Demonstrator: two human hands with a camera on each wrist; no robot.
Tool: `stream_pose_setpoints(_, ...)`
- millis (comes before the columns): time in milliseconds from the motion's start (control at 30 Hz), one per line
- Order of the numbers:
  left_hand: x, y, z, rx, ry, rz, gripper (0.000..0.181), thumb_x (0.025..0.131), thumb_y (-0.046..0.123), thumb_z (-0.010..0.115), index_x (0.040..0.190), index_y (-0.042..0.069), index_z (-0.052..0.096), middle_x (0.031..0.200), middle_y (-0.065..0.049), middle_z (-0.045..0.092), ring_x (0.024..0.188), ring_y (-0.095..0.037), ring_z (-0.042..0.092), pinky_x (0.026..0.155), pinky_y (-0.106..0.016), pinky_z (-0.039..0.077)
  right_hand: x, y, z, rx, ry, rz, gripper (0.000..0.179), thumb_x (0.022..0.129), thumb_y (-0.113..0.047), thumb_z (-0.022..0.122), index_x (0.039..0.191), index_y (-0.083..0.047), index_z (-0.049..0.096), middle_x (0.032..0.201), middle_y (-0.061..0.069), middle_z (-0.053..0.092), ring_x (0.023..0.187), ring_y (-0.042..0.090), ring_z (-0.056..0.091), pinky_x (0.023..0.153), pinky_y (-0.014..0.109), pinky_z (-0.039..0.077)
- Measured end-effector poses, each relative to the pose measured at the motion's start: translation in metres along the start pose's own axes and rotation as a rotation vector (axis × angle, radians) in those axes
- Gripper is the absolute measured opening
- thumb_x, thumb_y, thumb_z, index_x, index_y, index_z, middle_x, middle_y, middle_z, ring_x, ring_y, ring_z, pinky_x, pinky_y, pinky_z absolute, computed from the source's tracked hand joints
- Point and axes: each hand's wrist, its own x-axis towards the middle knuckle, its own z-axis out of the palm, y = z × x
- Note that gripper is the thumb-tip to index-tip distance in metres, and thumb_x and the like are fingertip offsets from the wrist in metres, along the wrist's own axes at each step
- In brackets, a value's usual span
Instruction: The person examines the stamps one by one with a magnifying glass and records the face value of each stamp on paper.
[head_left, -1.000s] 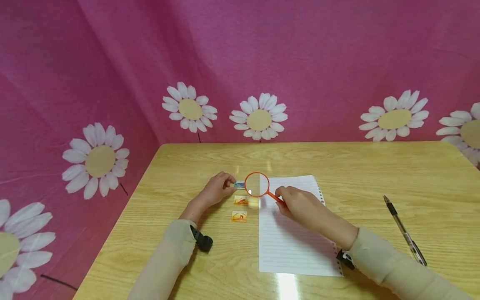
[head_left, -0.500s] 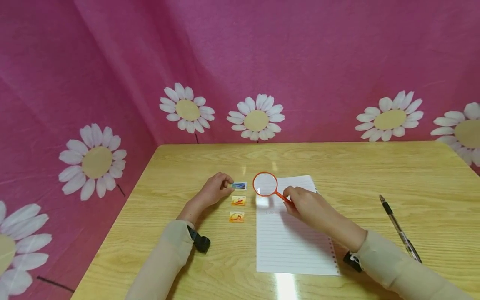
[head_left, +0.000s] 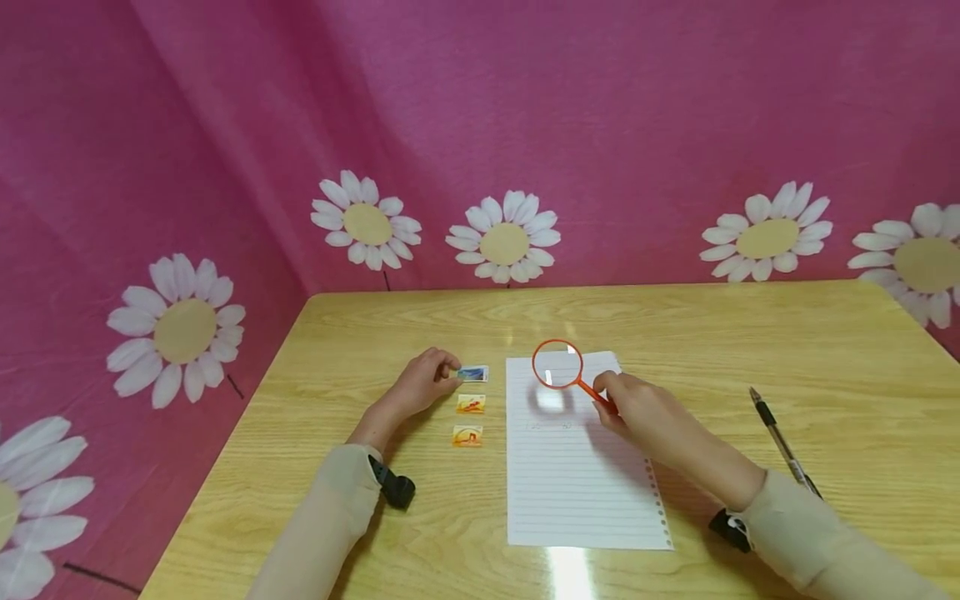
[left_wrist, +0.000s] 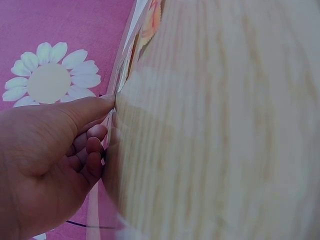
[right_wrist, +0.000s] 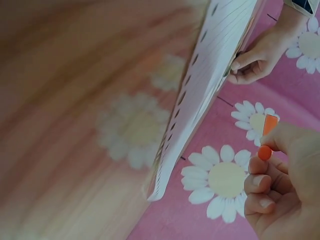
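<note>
In the head view my right hand (head_left: 641, 412) holds a red-orange magnifying glass (head_left: 557, 363) by its handle, the lens above the upper part of a lined sheet of paper (head_left: 585, 500). The right wrist view shows the handle end (right_wrist: 265, 152) between thumb and fingers. To the left, my left hand (head_left: 423, 382) pinches the left edge of a blue postage stamp (head_left: 474, 374) at the table surface. Two yellow-orange stamps, an upper one (head_left: 471, 404) and a lower one (head_left: 467, 436), lie in a column below it. The left wrist view shows the thumb (left_wrist: 95, 106) low against the tabletop.
A black-capped pen (head_left: 780, 437) lies on the wooden table (head_left: 337, 517) right of the paper, partly behind the right sleeve. Faint handwriting (head_left: 551, 427) is on the sheet. A pink flowered cloth (head_left: 600, 100) hangs behind and at the left.
My right hand has carried the magnifying glass rightward, away from the blue stamp and over the paper. My left hand stays at the stamp. The head view has shifted slightly.
</note>
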Motion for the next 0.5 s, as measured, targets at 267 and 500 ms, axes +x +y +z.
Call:
stream_pose_setpoints(267,0.000,-0.001,0.001,0.004,0.004,0.000,0.020,0.094,0.014,0.066,0.110,0.004,0.061,0.091,-0.007,0.049,0.084,-0.018,0.044,0.077,-0.031,0.037,-0.017,0.013,-0.014,-0.008,0.023,0.033,0.030,0.069,0.003,0.075,0.091,-0.004,0.056,0.066,-0.002,0.053,0.060,0.006,0.048,0.051,0.023,0.043)
stream_pose_setpoints(500,0.000,-0.001,0.001,-0.010,-0.011,0.000,0.020,0.094,0.013,0.065,0.110,0.003,0.060,0.093,-0.008,0.049,0.085,-0.019,0.045,0.077,-0.032,0.037,-0.032,0.022,-0.026,-0.038,-0.007,0.112,0.028,0.071,0.001,0.075,0.092,-0.004,0.058,0.067,-0.004,0.051,0.060,0.006,0.044,0.050,0.023,0.040)
